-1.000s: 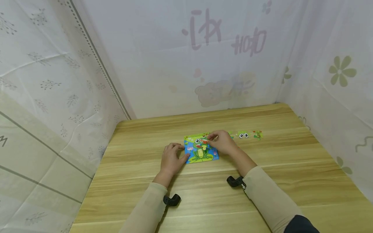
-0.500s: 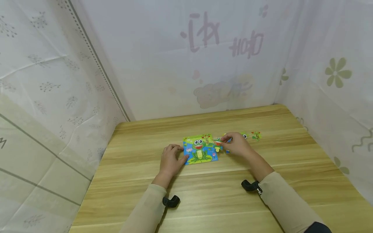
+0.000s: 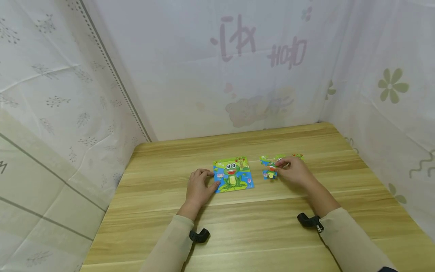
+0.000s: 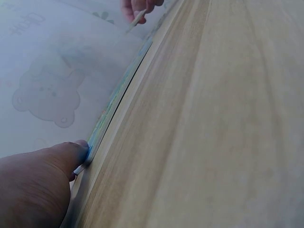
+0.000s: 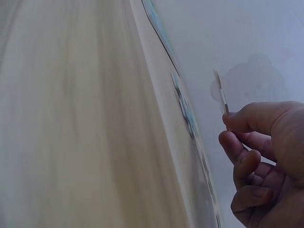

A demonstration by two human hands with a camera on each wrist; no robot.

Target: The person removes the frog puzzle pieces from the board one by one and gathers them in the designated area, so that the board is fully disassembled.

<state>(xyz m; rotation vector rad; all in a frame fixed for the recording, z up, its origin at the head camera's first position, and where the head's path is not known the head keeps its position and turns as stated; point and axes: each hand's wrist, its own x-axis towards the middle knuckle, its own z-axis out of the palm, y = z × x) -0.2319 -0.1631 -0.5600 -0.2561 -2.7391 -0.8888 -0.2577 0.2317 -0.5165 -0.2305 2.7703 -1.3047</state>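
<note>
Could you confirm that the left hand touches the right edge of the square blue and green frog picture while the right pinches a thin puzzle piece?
Almost: the head view shows the left hand touching the left edge of the frog picture.

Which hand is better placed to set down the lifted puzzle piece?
Probably the right hand: it pinches the puzzle piece near the loose pieces. The left hand holds the frog picture at its left edge, farther from them.
</note>
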